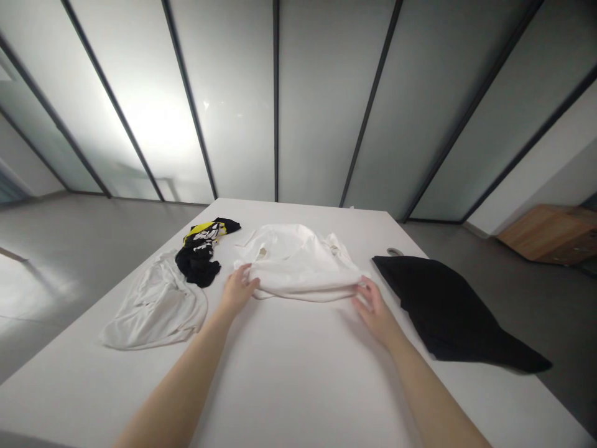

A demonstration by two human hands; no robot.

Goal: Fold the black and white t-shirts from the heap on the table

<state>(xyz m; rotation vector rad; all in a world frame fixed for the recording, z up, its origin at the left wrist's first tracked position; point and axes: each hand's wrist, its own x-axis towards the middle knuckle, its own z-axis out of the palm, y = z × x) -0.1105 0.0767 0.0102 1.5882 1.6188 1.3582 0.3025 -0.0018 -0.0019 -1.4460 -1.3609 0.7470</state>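
Observation:
A crumpled white T-shirt (298, 261) lies in the middle of the white table (289, 373). My left hand (237, 289) has its fingers curled over the near hem at the shirt's left end. My right hand (374, 308) rests at the hem's right end, its fingertips against the cloth, and I cannot tell whether it pinches it. To the left of my left hand sit a black garment with yellow print (198, 256) and a loose off-white garment (156, 305). A flat black cloth (448, 311) lies to the right of my right hand.
A small grey ring, perhaps a roll of tape (395, 251), sits just behind the black cloth. The black cloth overhangs the table's right edge. Beyond the table are a grey floor (69, 230), a frosted glass wall (275, 99) and a low wooden cabinet (550, 233).

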